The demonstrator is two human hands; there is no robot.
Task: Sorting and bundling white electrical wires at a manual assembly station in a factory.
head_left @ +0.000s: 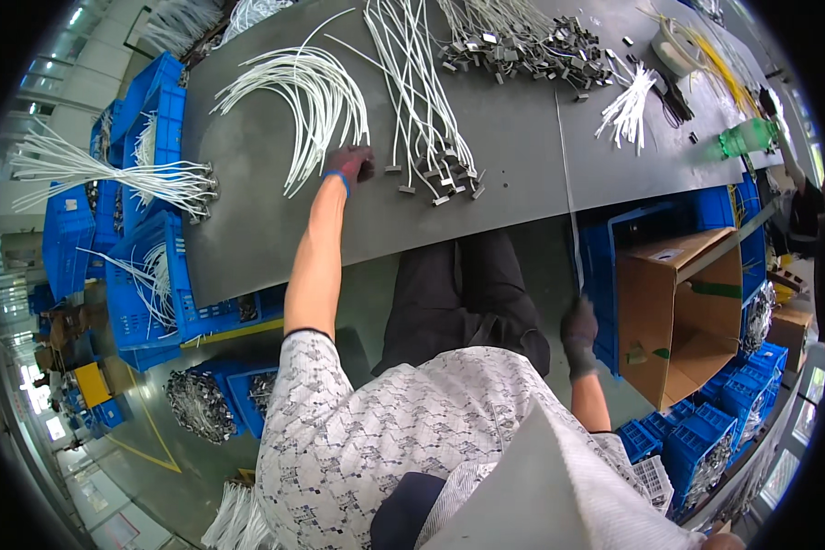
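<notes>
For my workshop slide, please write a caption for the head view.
Gloved left hand at curved white cables; gloved right hand off the dark table.

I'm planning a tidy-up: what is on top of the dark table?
Curved white cables, connector-tipped cables, short white strands and a green bottle, among other items. The left hand hides the spot beneath it; the heaped connectors cover their lower layers.

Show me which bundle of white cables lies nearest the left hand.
The arc-shaped bundle: the left hand is at its end, while the other bundles lie straighter and farther off.
</notes>
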